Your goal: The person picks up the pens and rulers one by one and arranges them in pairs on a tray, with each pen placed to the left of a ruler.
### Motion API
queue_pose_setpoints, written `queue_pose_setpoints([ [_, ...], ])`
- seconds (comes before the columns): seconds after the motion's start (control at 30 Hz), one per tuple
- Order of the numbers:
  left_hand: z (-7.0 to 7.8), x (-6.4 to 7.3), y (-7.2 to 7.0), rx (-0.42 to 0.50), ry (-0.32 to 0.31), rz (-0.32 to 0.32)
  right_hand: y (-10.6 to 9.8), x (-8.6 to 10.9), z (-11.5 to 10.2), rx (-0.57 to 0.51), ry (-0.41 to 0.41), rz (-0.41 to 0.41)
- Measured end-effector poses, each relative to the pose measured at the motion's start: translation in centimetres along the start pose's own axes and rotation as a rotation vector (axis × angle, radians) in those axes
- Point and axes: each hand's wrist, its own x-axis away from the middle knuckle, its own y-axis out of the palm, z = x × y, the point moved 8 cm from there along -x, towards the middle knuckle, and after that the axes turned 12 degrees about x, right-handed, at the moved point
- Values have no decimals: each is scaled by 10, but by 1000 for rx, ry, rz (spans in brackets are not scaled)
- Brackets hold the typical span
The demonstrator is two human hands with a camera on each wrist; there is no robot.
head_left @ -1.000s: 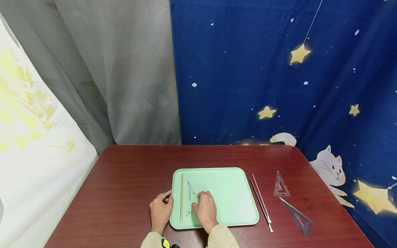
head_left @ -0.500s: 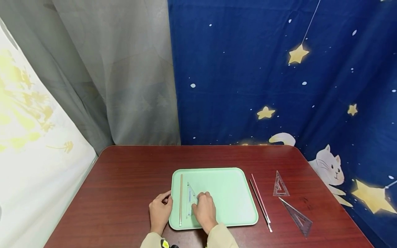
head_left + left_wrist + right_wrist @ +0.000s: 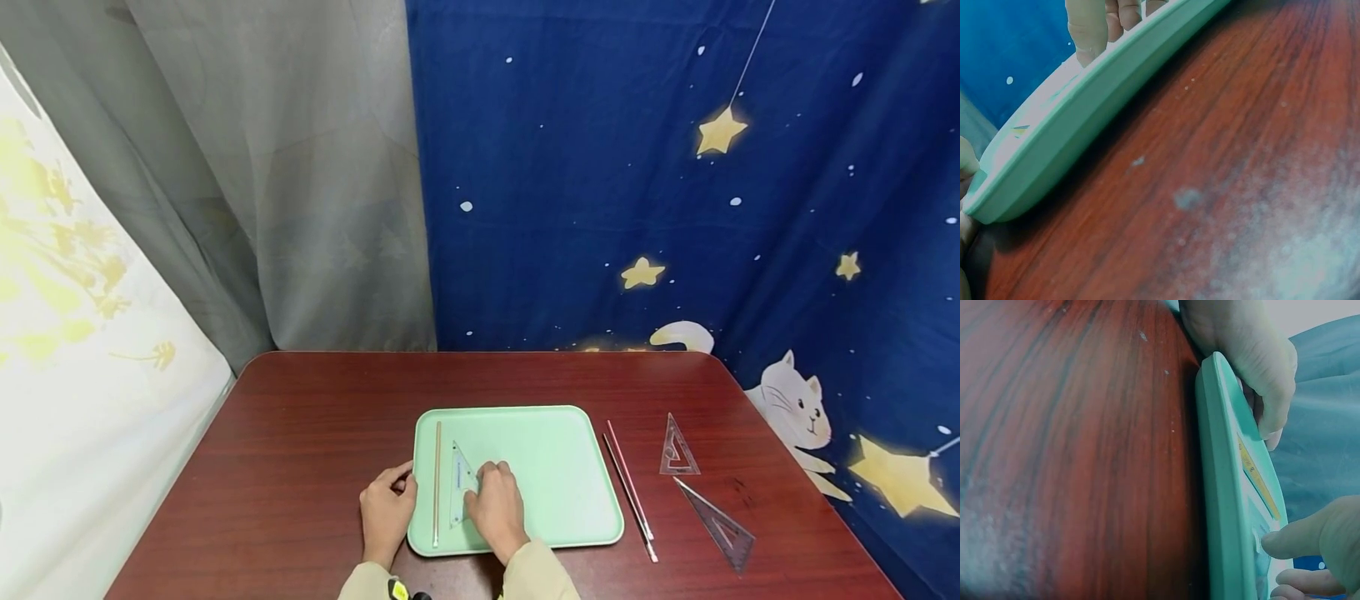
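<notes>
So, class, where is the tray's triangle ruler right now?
In the head view, the triangle ruler lies in the left part of the tray, between the pencil and the right hand.

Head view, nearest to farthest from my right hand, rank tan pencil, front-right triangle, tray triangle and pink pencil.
1. Tray triangle: just left of your right hand.
2. Tan pencil: farther left, on the tray.
3. Pink pencil: right of the tray.
4. Front-right triangle: farthest right.
</notes>
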Motion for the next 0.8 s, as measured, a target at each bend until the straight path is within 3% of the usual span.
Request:
queue_pose_setpoints([
  [0.8,-1,0,0,6,-10,-2,-13,-3,31,-25,84,-29],
])
